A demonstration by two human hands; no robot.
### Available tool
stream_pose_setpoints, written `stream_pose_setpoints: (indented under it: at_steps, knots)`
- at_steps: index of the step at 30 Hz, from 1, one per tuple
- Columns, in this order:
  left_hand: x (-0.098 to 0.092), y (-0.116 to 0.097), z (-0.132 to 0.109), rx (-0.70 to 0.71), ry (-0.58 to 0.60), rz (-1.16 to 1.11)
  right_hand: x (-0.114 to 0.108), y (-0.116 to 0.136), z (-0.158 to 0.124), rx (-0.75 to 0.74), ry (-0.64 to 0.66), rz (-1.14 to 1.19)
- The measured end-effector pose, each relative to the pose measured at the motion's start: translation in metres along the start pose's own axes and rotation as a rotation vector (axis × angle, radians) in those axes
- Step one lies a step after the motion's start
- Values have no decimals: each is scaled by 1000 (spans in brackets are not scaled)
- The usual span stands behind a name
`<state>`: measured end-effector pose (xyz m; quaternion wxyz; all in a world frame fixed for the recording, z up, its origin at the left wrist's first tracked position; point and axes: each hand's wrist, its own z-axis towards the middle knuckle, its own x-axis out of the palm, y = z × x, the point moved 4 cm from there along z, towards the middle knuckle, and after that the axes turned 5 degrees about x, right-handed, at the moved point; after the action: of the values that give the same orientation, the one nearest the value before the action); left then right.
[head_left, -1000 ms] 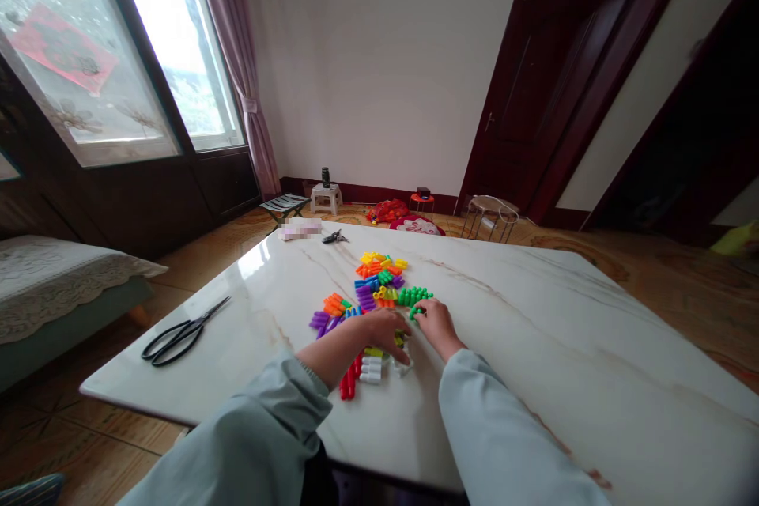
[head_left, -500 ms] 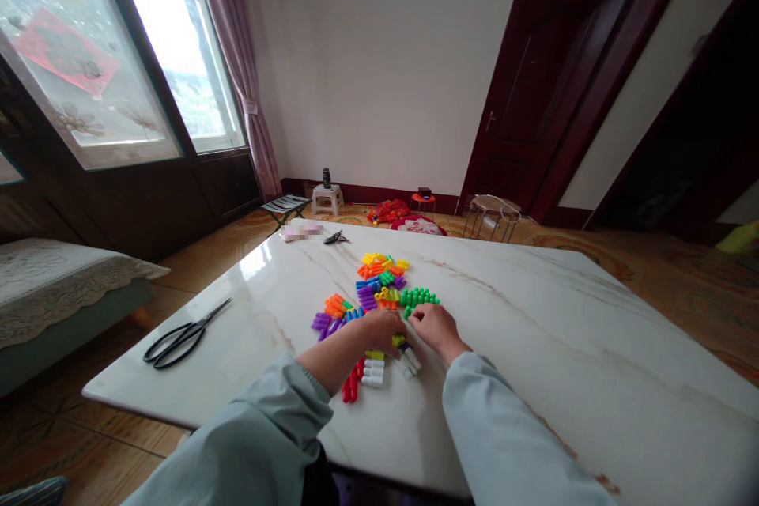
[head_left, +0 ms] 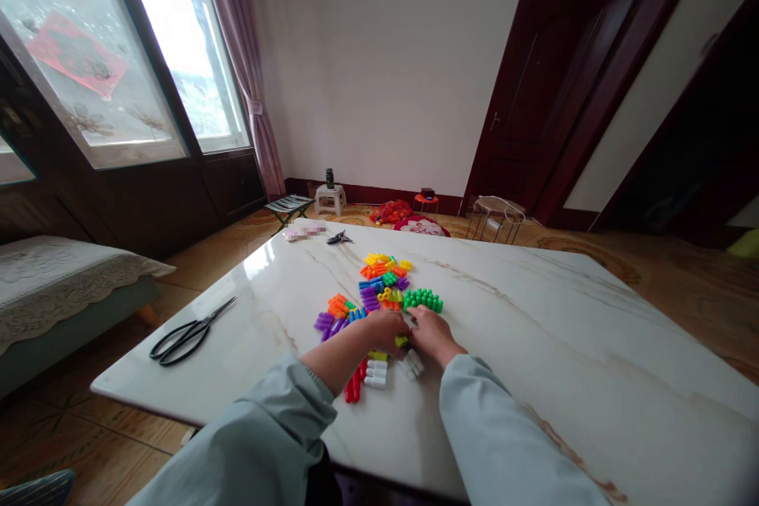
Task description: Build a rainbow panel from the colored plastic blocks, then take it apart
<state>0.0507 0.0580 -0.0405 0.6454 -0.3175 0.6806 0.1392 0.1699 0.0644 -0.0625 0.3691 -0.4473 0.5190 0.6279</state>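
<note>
Small plastic pegs in many colours (head_left: 383,285) lie in sorted clusters on a white marble table (head_left: 534,348): green pegs (head_left: 423,300), purple pegs (head_left: 327,324), orange pegs (head_left: 337,305), red pegs (head_left: 352,385) and white pegs (head_left: 375,374). My left hand (head_left: 387,330) and my right hand (head_left: 432,334) meet just before the green cluster, fingers curled together over a small yellow-green peg (head_left: 402,341). What each fingertip pinches is too small to make out.
Black scissors (head_left: 190,331) lie near the table's left edge. A small dark tool (head_left: 338,237) and a blurred pink item (head_left: 303,232) sit at the far edge. A bed (head_left: 53,285) stands to the left; stools (head_left: 328,196) stand on the floor beyond.
My right hand has drawn back from the green cluster toward my left hand; both hands now touch over a yellow-green peg. Two white pegs that my left hand covered now show.
</note>
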Motion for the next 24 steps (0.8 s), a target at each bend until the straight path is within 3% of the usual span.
stream_pose_setpoints:
  at_steps: [3,6,10,13,17,24]
  knots:
    - [-2,-1,0,2,-15,-59,2,-1,0,-3,13,5]
    - [-13,8,-4,-52,-129,-156,4,-2,0,-15,10,22]
    - [-31,48,-25,-424,-353,-96,5,-4,0,1,-7,40]
    - [-27,77,-44,-609,-310,-17,4,-4,1,12,0,48]
    - [-7,99,-57,-722,-252,-55,3,-4,1,16,0,70]
    - [6,105,-50,-626,-205,-50,4,-4,2,19,-4,106]
